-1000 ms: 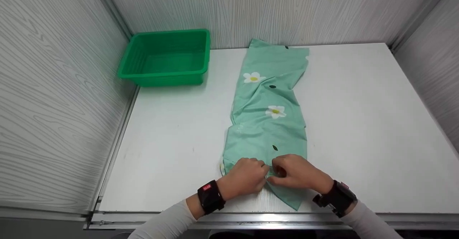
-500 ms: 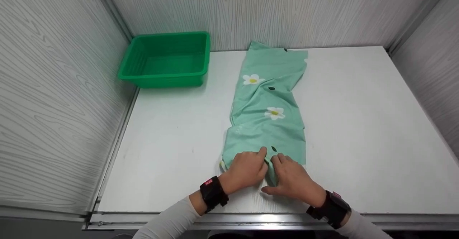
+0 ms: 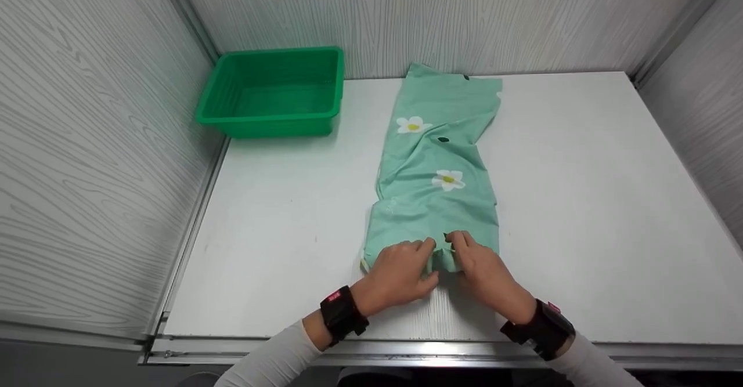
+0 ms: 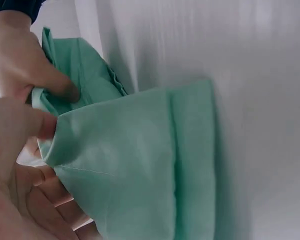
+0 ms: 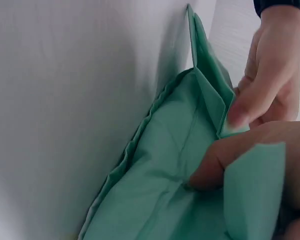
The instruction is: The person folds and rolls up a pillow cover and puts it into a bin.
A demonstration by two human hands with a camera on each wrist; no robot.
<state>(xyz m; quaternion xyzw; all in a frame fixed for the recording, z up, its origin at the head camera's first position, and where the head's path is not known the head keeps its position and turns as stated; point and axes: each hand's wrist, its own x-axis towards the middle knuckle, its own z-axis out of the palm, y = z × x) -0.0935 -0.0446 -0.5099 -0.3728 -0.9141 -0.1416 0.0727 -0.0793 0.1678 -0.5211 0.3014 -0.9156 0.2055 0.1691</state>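
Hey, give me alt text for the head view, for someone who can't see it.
A person's left-hand grip and right-hand grip pinch the near end of a long, wrinkled mint-green floral cloth on a white table. A green plastic basket stands at the far left.

The left hand and the right hand are bare. At lower left and lower right of the head view, a pale grey-white left sleeve and a matching right sleeve cover the forearms, close-fitting and plain. Beyond each cuff comes a strip of bare forearm, then a broad black left wristband and black right wristband. A small red label with pale marks sits on the left one; a red tag edges the right one, whose inner side has a dark, blocky projection.
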